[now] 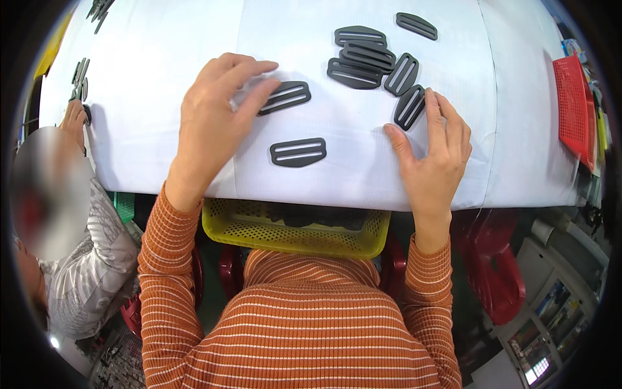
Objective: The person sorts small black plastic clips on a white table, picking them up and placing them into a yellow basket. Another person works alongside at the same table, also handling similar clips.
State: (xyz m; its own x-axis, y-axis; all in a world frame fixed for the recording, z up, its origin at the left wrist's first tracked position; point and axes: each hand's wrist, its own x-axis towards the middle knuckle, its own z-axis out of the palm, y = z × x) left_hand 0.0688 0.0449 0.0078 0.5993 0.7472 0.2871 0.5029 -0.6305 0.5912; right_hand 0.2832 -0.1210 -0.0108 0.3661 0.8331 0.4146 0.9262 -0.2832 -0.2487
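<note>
Several flat dark grey plastic strap buckles lie on a white table (162, 52). My left hand (217, 110) rests palm down with its fingertips on one buckle (288, 95). A second buckle (298, 152) lies loose between my hands near the front edge. My right hand (435, 146) is spread flat, its fingertips touching a tilted buckle (409, 107). Behind that is a small pile of overlapping buckles (363, 58), and one more buckle (416, 25) lies further back. Neither hand grips anything.
A yellow perforated basket (259, 230) holding dark parts sits on my lap under the table edge. A red basket (573, 107) stands at the table's right. A person in a grey patterned sleeve (97, 259) sits at my left, hand (74, 120) by more buckles (80, 78). Red stools stand below.
</note>
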